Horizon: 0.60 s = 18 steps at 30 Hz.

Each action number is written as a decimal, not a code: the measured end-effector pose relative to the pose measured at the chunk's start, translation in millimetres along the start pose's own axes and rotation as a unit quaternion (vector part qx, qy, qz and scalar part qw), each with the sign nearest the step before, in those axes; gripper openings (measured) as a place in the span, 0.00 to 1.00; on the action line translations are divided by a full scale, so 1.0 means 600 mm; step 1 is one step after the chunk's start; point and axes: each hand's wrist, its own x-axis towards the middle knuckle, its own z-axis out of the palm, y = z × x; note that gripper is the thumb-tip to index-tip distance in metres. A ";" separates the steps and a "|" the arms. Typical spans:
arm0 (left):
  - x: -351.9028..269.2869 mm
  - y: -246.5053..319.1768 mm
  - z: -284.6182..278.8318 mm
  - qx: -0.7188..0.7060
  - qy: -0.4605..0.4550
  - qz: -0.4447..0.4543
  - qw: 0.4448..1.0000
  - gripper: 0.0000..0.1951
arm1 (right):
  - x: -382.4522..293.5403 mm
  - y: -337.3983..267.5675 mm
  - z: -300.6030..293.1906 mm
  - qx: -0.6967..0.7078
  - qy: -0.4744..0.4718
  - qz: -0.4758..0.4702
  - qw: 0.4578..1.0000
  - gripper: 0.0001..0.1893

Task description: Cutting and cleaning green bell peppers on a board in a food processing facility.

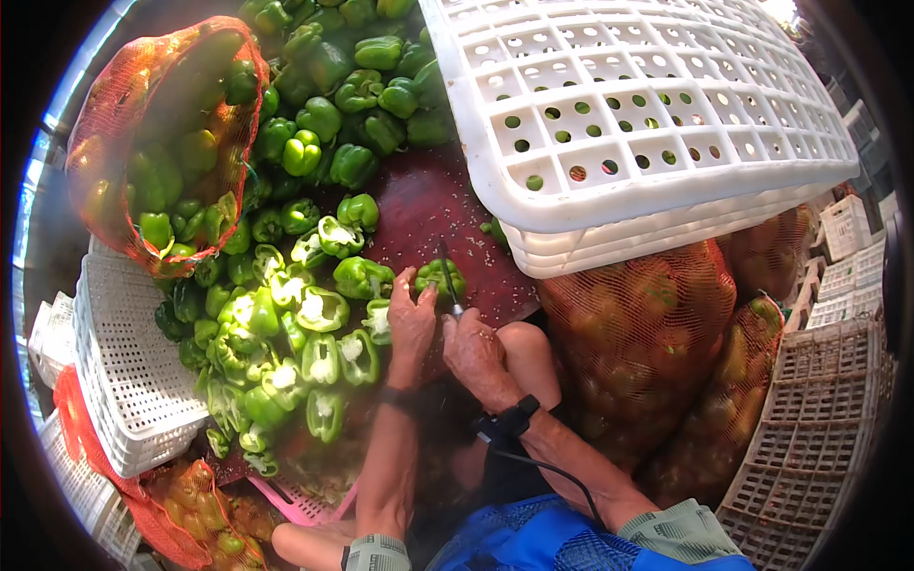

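My right hand (475,353) is closed around the handle of a knife (450,275), whose dark blade lies over a whole green bell pepper (432,280). With its thumb and fingers, my left hand (414,314) steadies this pepper on the dark red tabletop (428,193). Just left of my left hand is another whole pepper (363,278). Cut pepper halves (321,357), pale inside, are heaped further left. Whole green peppers (357,93) are piled towards the far side. Small pale seeds are scattered over the tabletop.
Stacked white plastic crates (643,178) overhang the right side. Full red mesh sacks (643,335) stand below them, beside a dirty slatted crate (807,428). An open mesh sack of peppers (171,143) and a white crate (136,357) are at the left. A pink basket (303,503) is near my legs.
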 end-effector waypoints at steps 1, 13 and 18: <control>0.002 -0.005 0.000 0.008 -0.001 0.028 1.000 0.22 | -0.006 0.004 0.009 0.004 -0.002 0.011 1.000 0.18; 0.010 -0.001 -0.044 -0.168 0.039 -0.122 0.977 0.15 | 0.020 0.063 0.011 -0.124 0.019 -0.214 0.969 0.08; 0.012 -0.014 -0.040 0.133 0.086 0.111 0.981 0.23 | -0.002 0.076 -0.016 -0.167 0.027 -0.297 0.940 0.06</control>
